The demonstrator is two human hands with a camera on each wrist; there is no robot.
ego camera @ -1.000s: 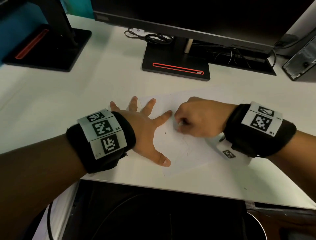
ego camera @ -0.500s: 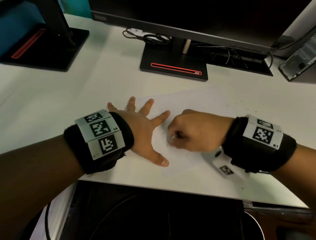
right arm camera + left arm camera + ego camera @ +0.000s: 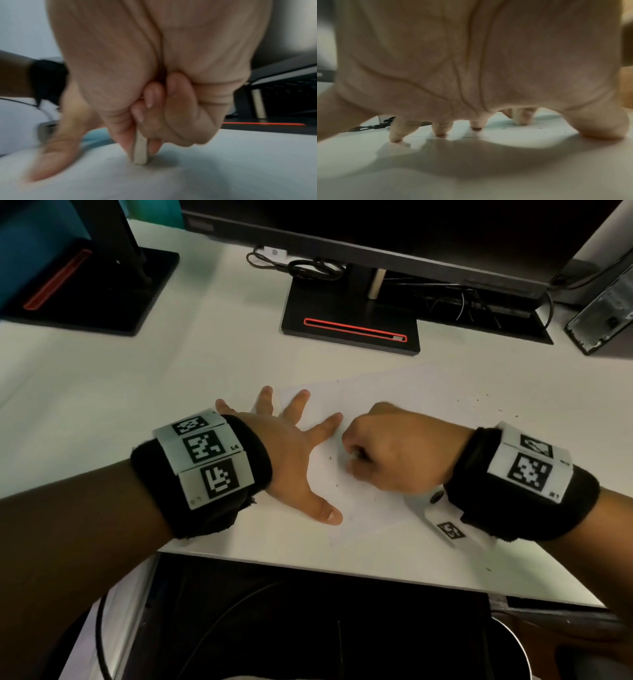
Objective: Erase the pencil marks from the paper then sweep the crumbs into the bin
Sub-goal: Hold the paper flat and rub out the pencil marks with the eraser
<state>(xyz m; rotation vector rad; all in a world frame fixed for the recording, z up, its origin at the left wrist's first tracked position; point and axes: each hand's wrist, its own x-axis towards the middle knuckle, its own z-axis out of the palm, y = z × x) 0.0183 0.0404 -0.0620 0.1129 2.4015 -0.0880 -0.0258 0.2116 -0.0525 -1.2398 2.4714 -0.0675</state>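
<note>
- The eraser (image 3: pixel 141 150), a thin white slab, stands on edge between the right hand's (image 3: pixel 394 453) curled thumb and fingers, its lower end on the paper (image 3: pixel 346 491).
- The left hand (image 3: pixel 291 460) lies splayed beside it, straight fingertips (image 3: pixel 395 138) pressing down the sheet's left part, forefinger just beside the right knuckles.
- Dark crumbs (image 3: pixel 330 457) speckle the paper between thumb and fist; more lie on the white desk (image 3: pixel 171 392) beyond the right hand.
- A monitor stand (image 3: pixel 352 326) sits well past the fingers.

two hands (image 3: pixel 291 460), one paper (image 3: pixel 359 494), one eraser (image 3: pixel 140 150)
</note>
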